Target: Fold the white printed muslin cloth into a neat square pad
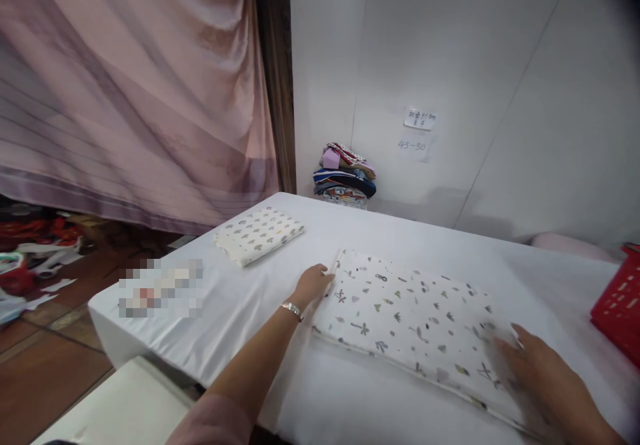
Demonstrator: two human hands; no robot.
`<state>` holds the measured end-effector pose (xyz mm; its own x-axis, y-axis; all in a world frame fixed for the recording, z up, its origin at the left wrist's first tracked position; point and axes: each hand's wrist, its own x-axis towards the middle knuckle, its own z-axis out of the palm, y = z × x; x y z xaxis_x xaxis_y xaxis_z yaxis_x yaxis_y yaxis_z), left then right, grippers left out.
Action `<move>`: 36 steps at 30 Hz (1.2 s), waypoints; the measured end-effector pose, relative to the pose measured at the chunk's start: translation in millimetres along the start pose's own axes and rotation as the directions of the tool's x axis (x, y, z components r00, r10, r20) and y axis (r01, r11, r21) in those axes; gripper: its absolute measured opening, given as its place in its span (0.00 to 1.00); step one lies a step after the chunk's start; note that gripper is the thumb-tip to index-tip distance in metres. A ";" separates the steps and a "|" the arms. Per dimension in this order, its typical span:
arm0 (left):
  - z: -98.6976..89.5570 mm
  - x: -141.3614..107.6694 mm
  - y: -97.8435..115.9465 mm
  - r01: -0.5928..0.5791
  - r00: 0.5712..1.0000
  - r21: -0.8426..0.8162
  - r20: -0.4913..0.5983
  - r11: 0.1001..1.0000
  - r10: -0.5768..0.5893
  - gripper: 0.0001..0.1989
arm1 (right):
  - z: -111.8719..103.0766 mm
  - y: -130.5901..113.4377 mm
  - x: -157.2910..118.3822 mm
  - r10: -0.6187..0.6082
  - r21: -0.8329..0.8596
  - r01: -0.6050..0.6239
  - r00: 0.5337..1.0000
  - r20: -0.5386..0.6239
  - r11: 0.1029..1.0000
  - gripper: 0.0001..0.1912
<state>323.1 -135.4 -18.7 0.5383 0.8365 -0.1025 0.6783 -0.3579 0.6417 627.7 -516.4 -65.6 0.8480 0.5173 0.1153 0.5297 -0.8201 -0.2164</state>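
Observation:
A white cloth (405, 315) printed with small grey and green plant shapes lies folded into a flat rectangle on the table. Beside its left edge is my left hand (314, 283), fingers loosely stretched and the tips touching or just at the fabric. My right hand (543, 371) is over the right end of the same cloth, thumb apart from the fingers; motion smears it, and whether it presses on the fabric I cannot tell. Farther left lies a smaller folded cloth (260, 235), cream with grey heart-like shapes, apart from both hands.
The table (225, 325) has a white cover. A pixelated patch hides something at its left edge. A red plastic basket (620, 305) stands at the right. Behind the table is a stack of folded fabrics (345, 177) against the wall. A pink curtain (150, 85) hangs left.

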 end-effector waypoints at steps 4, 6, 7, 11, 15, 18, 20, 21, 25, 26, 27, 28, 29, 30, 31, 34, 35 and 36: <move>3.4 19.3 23.8 -0.033 0.997 0.050 -0.065 0.998 0.036 0.13 | -1.7 -62.2 3.1 -0.224 0.216 0.209 0.973 0.048 0.954 0.31; 10.2 29.2 31.9 -0.008 0.997 0.067 -0.080 0.998 0.013 0.13 | -0.5 -93.9 -1.7 -0.308 0.320 0.269 0.949 0.075 0.908 0.30; 14.0 33.6 34.2 0.009 0.997 0.073 -0.083 0.997 -0.003 0.13 | 0.0 -107.1 -5.3 -0.339 0.356 0.287 0.936 0.091 0.889 0.29; 27.4 46.6 36.2 0.054 0.994 0.096 -0.101 0.994 -0.045 0.12 | 2.3 -136.0 -20.4 -0.390 0.453 0.300 0.913 0.118 0.840 0.26; 36.4 53.6 37.1 0.038 0.983 0.127 -0.180 0.991 -0.015 0.12 | 8.3 -138.3 -24.4 -0.391 0.456 0.288 0.909 0.148 0.842 0.25; 40.6 59.2 38.3 0.009 0.978 0.146 -0.207 0.989 0.022 0.12 | 15.3 -135.2 -21.8 -0.431 0.463 0.328 0.892 0.134 0.823 0.25; 42.2 63.8 38.6 -0.007 0.978 0.157 -0.207 0.988 0.040 0.12 | 20.5 -132.9 -20.3 -0.441 0.468 0.343 0.890 0.115 0.815 0.24; 42.6 66.2 38.6 -0.014 0.978 0.162 -0.204 0.987 0.048 0.11 | 23.2 -131.8 -19.9 -0.449 0.468 0.355 0.888 0.102 0.809 0.24; 43.2 74.6 39.2 -0.033 0.980 0.178 -0.187 0.983 0.067 0.11 | 33.8 -127.3 -20.4 -0.497 0.468 0.424 0.867 0.038 0.776 0.22; 43.2 76.4 39.6 -0.034 0.980 0.178 -0.188 0.983 0.068 0.12 | 35.9 -126.3 -20.7 -0.501 0.465 0.431 0.865 0.031 0.773 0.22; 43.1 77.9 40.1 -0.034 0.979 0.177 -0.191 0.984 0.068 0.12 | 37.6 -125.6 -21.0 -0.502 0.462 0.435 0.864 0.026 0.773 0.22; 43.1 79.4 40.7 -0.031 0.978 0.178 -0.197 0.984 0.067 0.13 | 39.0 -125.1 -21.3 -0.504 0.460 0.437 0.863 0.026 0.773 0.22; 43.0 80.8 41.3 -0.027 0.977 0.180 -0.202 0.983 0.064 0.13 | 40.0 -124.8 -21.5 -0.506 0.459 0.440 0.862 0.025 0.772 0.21; 43.0 82.0 41.9 -0.022 0.977 0.185 -0.207 0.982 0.061 0.14 | 40.6 -124.7 -21.8 -0.507 0.460 0.442 0.861 0.022 0.770 0.21; 42.9 83.2 42.4 -0.021 0.976 0.193 -0.208 0.981 0.062 0.14 | 40.9 -124.8 -22.0 -0.508 0.461 0.445 0.861 0.016 0.768 0.21; 42.6 86.0 43.7 -0.039 0.978 0.210 -0.193 0.977 0.080 0.14 | 40.4 -125.6 -22.7 -0.503 0.465 0.447 0.864 -0.004 0.764 0.21; 42.5 86.7 43.9 -0.051 0.979 0.212 -0.182 0.976 0.091 0.14 | 39.8 -125.9 -22.9 -0.500 0.466 0.444 0.866 -0.004 0.765 0.21; 42.5 87.4 43.9 -0.056 0.981 0.206 -0.172 0.977 0.093 0.14 | 39.1 -126.2 -23.0 -0.497 0.465 0.440 0.868 0.000 0.768 0.20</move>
<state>421.1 -95.6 -31.7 0.5049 0.8585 0.0897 0.7353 -0.4822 0.4762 540.7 -415.3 -78.8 0.4730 0.8563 0.2075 0.7716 -0.2888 -0.5667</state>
